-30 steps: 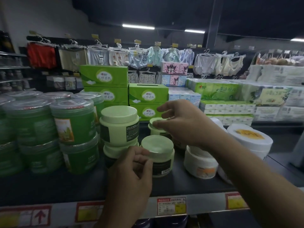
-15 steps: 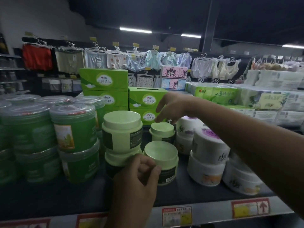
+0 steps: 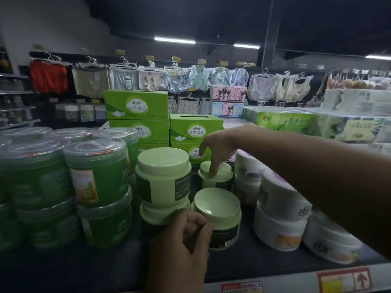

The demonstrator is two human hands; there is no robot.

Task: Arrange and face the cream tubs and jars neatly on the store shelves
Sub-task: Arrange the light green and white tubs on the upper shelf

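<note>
Pale green cream jars stand mid-shelf: a stack of two (image 3: 163,176), a front jar (image 3: 218,212) and a smaller back jar (image 3: 215,176). My left hand (image 3: 182,242) is curled into a loose fist low in the view, its fingertips against the front jar's left side, without wrapping it. My right hand (image 3: 218,146) reaches in from the right, fingers hanging down, one fingertip on the back jar's lid. White cream tubs (image 3: 281,216) are stacked to the right under my right forearm. Green gel tubs (image 3: 95,178) with clear lids are stacked on the left.
Green tissue boxes (image 3: 137,117) stand stacked behind the jars. Wrapped tissue packs (image 3: 285,121) fill the back right. Clothes hang on a far rack (image 3: 148,77). The shelf's front edge (image 3: 296,282) carries price tags.
My right hand has dropped from above the tissue box, and a fingertip now touches the back jar's lid. My left hand stays curled beside the front jar.
</note>
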